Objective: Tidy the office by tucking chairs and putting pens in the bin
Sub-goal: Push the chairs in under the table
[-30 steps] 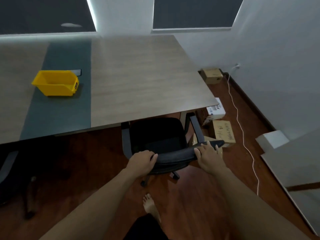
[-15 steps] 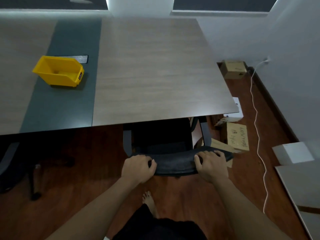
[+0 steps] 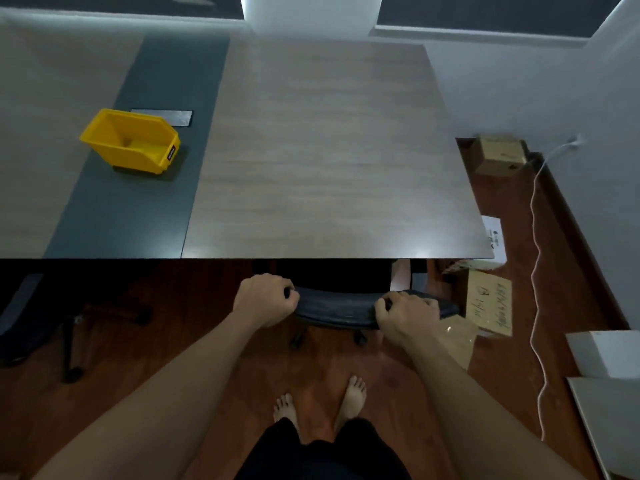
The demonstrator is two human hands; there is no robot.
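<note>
Both the left hand point(image 3: 266, 299) and the right hand point(image 3: 406, 315) have fingers curled tight over the top edge of the black mesh-backed chair point(image 3: 341, 306), whose seat sits tucked under the wood-grain surface point(image 3: 325, 161).

wood-grain surface point(image 3: 329, 161) with a dark grey strip point(image 3: 145, 202) running front to back left of the middle. on the strip, toward the far end, a yellow bin point(image 3: 133, 142), open side up, just in front of a flat dark plate point(image 3: 166, 117). below, a reddish wooden floor point(image 3: 554, 271), carrying cardboard boxes point(image 3: 490, 306) beside the right edge, another box point(image 3: 498, 154) by the wall, and a white cable point(image 3: 536, 278) trailing along.
</note>
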